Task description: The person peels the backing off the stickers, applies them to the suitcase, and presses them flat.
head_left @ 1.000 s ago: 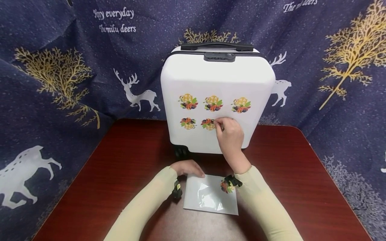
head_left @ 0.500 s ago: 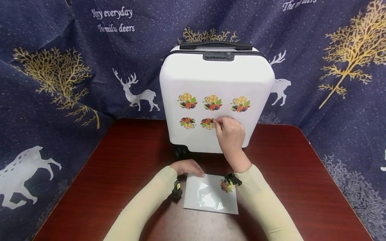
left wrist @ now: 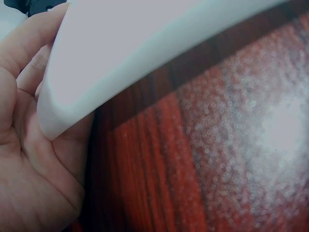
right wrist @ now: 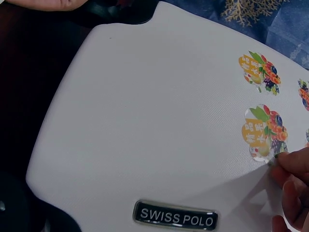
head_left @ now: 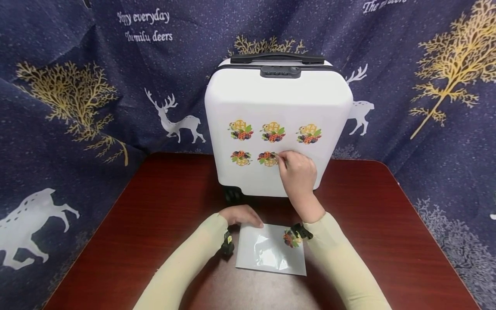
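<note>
A white suitcase (head_left: 279,92) stands on the table, its face bearing fruit-print stickers: three across the upper row and two below. My right hand (head_left: 299,172) is at the lower middle sticker (head_left: 267,159). Thumb and finger (right wrist: 292,164) pinch that sticker's edge in the right wrist view; most of the sticker lies against the suitcase. Nearer me, my left hand (head_left: 241,215) holds a white sheet (head_left: 267,254) by its upper left corner. The left wrist view has the sheet's edge (left wrist: 120,72) between thumb and fingers. One fruit sticker (head_left: 291,238) shows on the sheet, partly behind the right wrist strap.
The dark red table (head_left: 182,193) extends on both sides of the suitcase. Behind it hangs a blue cloth (head_left: 116,86) with deer and tree prints. A black SWISS POLO badge (right wrist: 175,215) sits on the suitcase in the right wrist view.
My right hand has shifted very slightly to the right at the lower middle sticker, and a little more of that sticker's edge shows. The left hand and sheet have stayed put.
</note>
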`<state>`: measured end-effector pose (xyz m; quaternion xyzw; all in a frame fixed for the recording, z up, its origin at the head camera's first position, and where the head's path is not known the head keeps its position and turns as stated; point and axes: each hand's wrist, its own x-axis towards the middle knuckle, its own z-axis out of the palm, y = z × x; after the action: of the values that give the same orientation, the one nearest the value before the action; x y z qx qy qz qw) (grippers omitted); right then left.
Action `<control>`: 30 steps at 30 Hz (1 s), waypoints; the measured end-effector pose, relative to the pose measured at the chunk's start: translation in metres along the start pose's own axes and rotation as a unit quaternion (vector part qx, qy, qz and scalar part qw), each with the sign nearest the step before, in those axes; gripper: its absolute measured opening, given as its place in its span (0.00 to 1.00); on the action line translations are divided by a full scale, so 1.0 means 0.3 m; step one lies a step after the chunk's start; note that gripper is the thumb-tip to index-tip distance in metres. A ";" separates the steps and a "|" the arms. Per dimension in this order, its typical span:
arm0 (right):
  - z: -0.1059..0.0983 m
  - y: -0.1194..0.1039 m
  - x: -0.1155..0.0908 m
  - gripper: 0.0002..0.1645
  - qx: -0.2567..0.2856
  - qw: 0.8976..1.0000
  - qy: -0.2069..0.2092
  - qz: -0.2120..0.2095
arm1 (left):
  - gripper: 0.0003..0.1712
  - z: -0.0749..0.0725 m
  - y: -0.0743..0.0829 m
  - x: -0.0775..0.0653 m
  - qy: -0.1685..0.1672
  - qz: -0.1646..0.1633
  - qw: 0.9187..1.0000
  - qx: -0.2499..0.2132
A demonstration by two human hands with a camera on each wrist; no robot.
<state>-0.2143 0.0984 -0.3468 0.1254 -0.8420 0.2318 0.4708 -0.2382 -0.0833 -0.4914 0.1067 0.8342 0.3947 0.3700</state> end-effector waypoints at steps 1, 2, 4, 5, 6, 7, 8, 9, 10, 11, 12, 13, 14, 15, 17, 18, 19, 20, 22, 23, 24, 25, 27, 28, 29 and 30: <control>-0.002 0.002 -0.001 0.09 -0.001 1.000 -0.002 0.001 | 0.19 0.000 0.000 0.000 0.001 0.000 1.000 0.000; -0.004 0.004 -0.002 0.08 -0.002 1.000 -0.005 0.002 | 0.19 0.000 0.000 0.000 0.002 -0.001 1.000 0.001; -0.007 0.008 -0.005 0.08 0.000 1.000 -0.010 0.003 | 0.19 0.000 0.001 -0.001 0.004 -0.002 1.000 0.001; -0.009 0.010 -0.007 0.08 0.001 1.000 -0.011 0.004 | 0.19 0.000 0.001 -0.001 0.005 -0.003 1.000 0.003; -0.010 0.013 -0.009 0.08 0.004 1.000 -0.012 0.004 | 0.19 0.000 0.002 -0.002 0.005 -0.004 1.000 0.003; -0.010 0.017 -0.011 0.08 0.007 1.000 -0.012 0.004 | 0.20 0.000 0.002 -0.003 0.005 -0.004 1.000 0.003; -0.011 0.020 -0.013 0.08 0.010 1.000 -0.013 0.005 | 0.20 0.000 0.002 -0.003 0.004 -0.005 1.000 0.004; -0.012 0.023 -0.015 0.08 0.014 1.000 -0.013 0.005 | 0.20 0.000 0.002 -0.004 0.003 -0.005 1.000 0.004; -0.013 0.027 -0.017 0.08 0.019 1.000 -0.013 0.008 | 0.20 0.000 0.002 -0.004 0.003 -0.006 1.000 0.005; -0.014 0.030 -0.019 0.08 0.023 1.000 -0.014 0.010 | 0.20 0.001 0.002 -0.005 0.002 -0.006 1.000 0.005; -0.016 0.034 -0.020 0.07 0.029 0.999 -0.016 0.013 | 0.20 0.001 0.002 -0.005 0.001 -0.006 1.000 0.004; -0.019 0.037 -0.021 0.07 0.034 0.999 -0.019 0.018 | 0.20 0.001 0.002 -0.006 0.001 -0.006 1.000 0.004; -0.023 0.039 -0.022 0.08 0.040 0.999 -0.023 0.023 | 0.20 0.002 0.002 -0.006 0.001 -0.006 1.000 0.003; -0.026 0.043 -0.023 0.07 0.045 0.998 -0.030 0.030 | 0.20 0.002 0.003 -0.007 0.002 -0.006 1.000 0.003; -0.036 0.047 -0.026 0.07 0.059 0.996 -0.048 0.049 | 0.19 0.003 0.002 -0.008 0.003 -0.004 1.000 0.000; -0.041 0.049 -0.029 0.07 0.065 0.994 -0.058 0.061 | 0.19 0.003 0.003 -0.009 0.001 -0.002 1.000 -0.001; -0.048 0.051 -0.032 0.07 0.071 0.992 -0.070 0.074 | 0.19 0.003 0.004 -0.009 0.000 0.000 1.000 -0.002; -0.054 0.054 -0.036 0.07 0.077 0.990 -0.083 0.087 | 0.19 0.004 0.004 -0.009 -0.001 0.002 1.000 -0.003; -0.068 0.059 -0.044 0.07 0.089 0.984 -0.108 0.111 | 0.19 0.004 0.005 -0.008 -0.002 0.006 1.000 -0.005; -0.074 0.062 -0.049 0.07 0.092 0.981 -0.121 0.120 | 0.19 0.003 0.005 -0.007 -0.003 0.007 1.000 -0.006; -0.080 0.066 -0.055 0.08 0.094 0.978 -0.134 0.127 | 0.19 0.003 0.005 -0.006 -0.004 0.008 1.000 -0.006; -0.086 0.070 -0.061 0.08 0.097 0.975 -0.147 0.133 | 0.19 0.003 0.004 -0.006 -0.003 0.008 1.000 -0.006; -0.096 0.079 -0.074 0.08 0.101 0.970 -0.174 0.139 | 0.19 0.003 0.002 -0.006 -0.002 0.009 1.000 -0.007; -0.102 0.084 -0.082 0.08 0.104 0.967 -0.189 0.139 | 0.19 0.003 0.002 -0.006 -0.003 0.010 1.000 -0.007; -0.105 0.091 -0.091 0.09 0.106 0.963 -0.205 0.138 | 0.19 0.003 0.001 -0.006 -0.003 0.011 1.000 -0.007; -0.107 0.098 -0.102 0.09 0.111 0.959 -0.222 0.139 | 0.19 0.003 0.000 -0.006 -0.004 0.012 1.000 -0.006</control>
<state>-0.1873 0.1399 -0.3664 0.1072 -0.9033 0.3535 0.2183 -0.2364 -0.0837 -0.4908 0.1158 0.8289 0.4038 0.3694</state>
